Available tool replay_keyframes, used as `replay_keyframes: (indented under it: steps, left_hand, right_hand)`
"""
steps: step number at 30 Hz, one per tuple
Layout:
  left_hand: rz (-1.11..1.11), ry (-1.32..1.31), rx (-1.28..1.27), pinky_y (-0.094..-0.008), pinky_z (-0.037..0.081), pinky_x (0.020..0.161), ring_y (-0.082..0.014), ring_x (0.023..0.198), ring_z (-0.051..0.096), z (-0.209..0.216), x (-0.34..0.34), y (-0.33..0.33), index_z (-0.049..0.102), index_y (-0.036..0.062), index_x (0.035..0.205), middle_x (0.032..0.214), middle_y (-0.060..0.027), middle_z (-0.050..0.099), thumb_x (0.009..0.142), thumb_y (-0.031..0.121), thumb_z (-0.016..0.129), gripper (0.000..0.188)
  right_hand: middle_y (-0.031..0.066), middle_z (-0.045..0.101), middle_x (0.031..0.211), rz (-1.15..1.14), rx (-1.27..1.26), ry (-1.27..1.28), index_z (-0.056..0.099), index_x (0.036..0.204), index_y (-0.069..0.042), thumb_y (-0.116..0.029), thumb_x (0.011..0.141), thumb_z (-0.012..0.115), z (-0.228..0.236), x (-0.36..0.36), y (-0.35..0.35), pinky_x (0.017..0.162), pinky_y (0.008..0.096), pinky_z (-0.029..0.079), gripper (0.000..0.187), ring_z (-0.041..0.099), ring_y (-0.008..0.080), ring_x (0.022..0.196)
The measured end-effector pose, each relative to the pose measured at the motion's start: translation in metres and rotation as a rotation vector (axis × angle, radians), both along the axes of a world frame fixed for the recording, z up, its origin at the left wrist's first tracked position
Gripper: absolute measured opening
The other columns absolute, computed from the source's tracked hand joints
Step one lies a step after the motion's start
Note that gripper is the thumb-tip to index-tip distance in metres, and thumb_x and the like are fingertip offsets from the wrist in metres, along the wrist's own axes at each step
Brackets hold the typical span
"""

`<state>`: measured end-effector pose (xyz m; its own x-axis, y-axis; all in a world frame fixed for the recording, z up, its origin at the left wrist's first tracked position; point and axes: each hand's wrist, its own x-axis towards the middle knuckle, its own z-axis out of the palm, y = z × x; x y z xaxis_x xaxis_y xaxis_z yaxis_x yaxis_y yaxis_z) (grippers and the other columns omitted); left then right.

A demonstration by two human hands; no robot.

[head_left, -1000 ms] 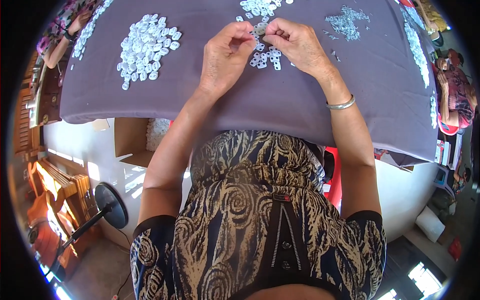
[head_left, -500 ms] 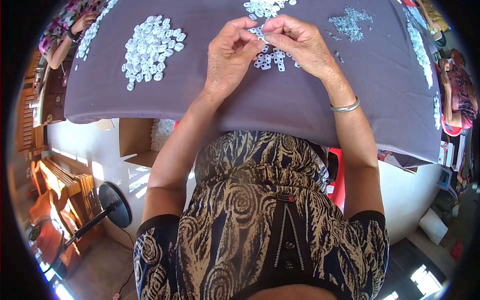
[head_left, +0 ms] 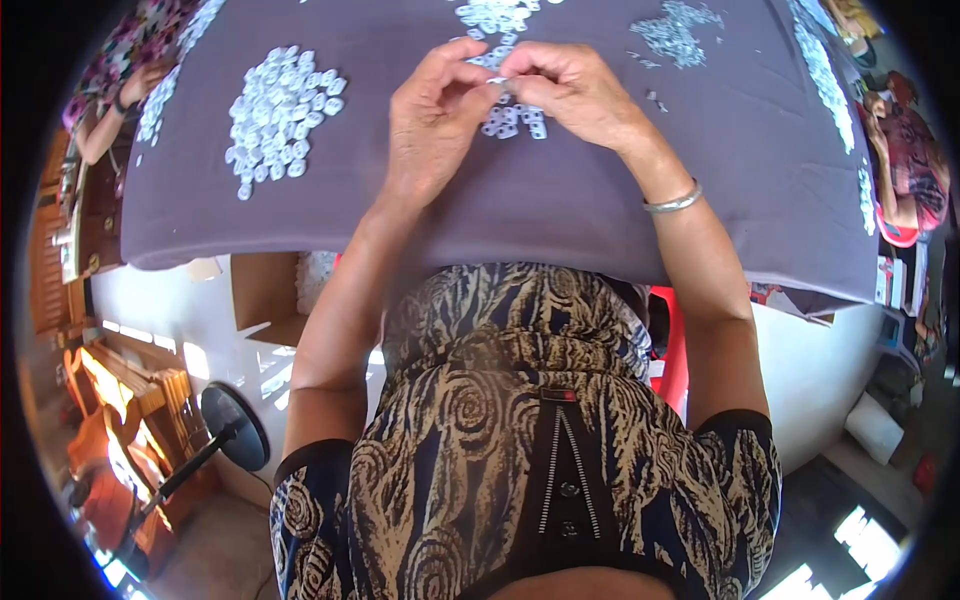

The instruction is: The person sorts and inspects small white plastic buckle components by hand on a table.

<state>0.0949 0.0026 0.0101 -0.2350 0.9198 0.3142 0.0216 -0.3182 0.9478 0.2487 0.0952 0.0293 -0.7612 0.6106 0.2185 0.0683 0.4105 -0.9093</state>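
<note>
My left hand (head_left: 436, 115) and my right hand (head_left: 575, 98) meet over the far middle of the cloth. Between their fingertips is a small white plastic piece (head_left: 497, 81), mostly covered by the fingers. Thumb and forefinger of each hand pinch at it. Just beneath and beyond the hands lie loose white plastic pieces with holes (head_left: 515, 122), partly hidden by them. Off to the left spreads a pile of white oval plastic pieces (head_left: 280, 115). Small silvery metal parts (head_left: 680, 35) are heaped to the far right of my right hand.
A grey-purple cloth (head_left: 330, 215) covers the table. Another white heap (head_left: 497, 12) lies at its far edge. People sit at both sides, one with an arm (head_left: 105, 130) at the left. Below are a cardboard box (head_left: 262, 290) and a black round-based stand (head_left: 235, 425).
The whole view has shifted slightly, so the piles appear farther left. Both hands stay together on the small white piece, their fingers only slightly moved.
</note>
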Motion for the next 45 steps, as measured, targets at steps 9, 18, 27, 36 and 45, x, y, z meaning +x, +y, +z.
replay_keyframes:
  steps: [9, 18, 27, 36, 45]
  left_hand:
    - [0.003, 0.014, -0.039, -0.0204, 0.048, 0.063, -0.0066, 0.071, 0.058, 0.0, -0.009, -0.003, 0.056, 0.0043, 0.114, 0.082, -0.001, 0.064, 0.085, -0.003, 0.061, 0.031]
    - [0.013, -0.018, -0.036, -0.02, 0.045, 0.061, -0.0054, 0.067, 0.051, -0.001, 0.0, -0.003, 0.056, 0.004, 0.112, 0.077, 0.0009, 0.059, 0.084, -0.005, 0.06, 0.03]
    - [0.033, -0.008, -0.096, -0.0211, 0.046, 0.061, -0.0061, 0.069, 0.053, -0.008, 0.006, -0.003, 0.055, 0.0026, 0.111, 0.077, -0.0001, 0.058, 0.085, -0.004, 0.059, 0.028]
    - [0.01, -0.022, -0.075, -0.0211, 0.045, 0.061, -0.0058, 0.067, 0.052, -0.01, 0.004, -0.002, 0.054, 0.0025, 0.111, 0.076, 0.0002, 0.058, 0.084, -0.005, 0.059, 0.028]
    - [0.003, -0.084, 0.022, -0.0181, 0.042, 0.058, -0.0034, 0.064, 0.05, -0.019, 0.005, 0.002, 0.054, 0.0025, 0.11, 0.075, 0.0025, 0.056, 0.084, -0.003, 0.061, 0.028]
  right_hand:
    - [-0.0037, 0.058, 0.073, 0.014, 0.015, -0.005, 0.063, 0.091, -0.001, -0.005, 0.086, 0.056, -0.006, -0.007, 0.001, 0.062, 0.0214, 0.042, 0.009, 0.05, 0.0031, 0.069]
    - [-0.0053, 0.058, 0.072, -0.464, 0.267, -0.188, 0.065, 0.089, -0.004, -0.013, 0.084, 0.066, 0.015, 0.079, 0.06, 0.06, 0.0194, 0.042, 0.01, 0.049, 0.0023, 0.067]
    - [0.0015, 0.06, 0.073, -0.573, 0.337, -0.416, 0.064, 0.088, -0.005, -0.013, 0.082, 0.065, -0.006, 0.117, 0.074, 0.064, 0.0277, 0.046, 0.01, 0.052, 0.01, 0.066]
    - [0.0032, 0.056, 0.07, -0.642, 0.408, -0.466, 0.06, 0.085, -0.003, -0.01, 0.082, 0.064, -0.009, 0.119, 0.073, 0.061, 0.0278, 0.044, 0.009, 0.049, 0.0098, 0.064]
    - [-0.004, 0.055, 0.072, -0.453, 0.143, -0.157, 0.064, 0.093, -0.006, -0.012, 0.088, 0.057, 0.019, 0.075, 0.025, 0.055, 0.0209, 0.039, 0.011, 0.045, 0.005, 0.061]
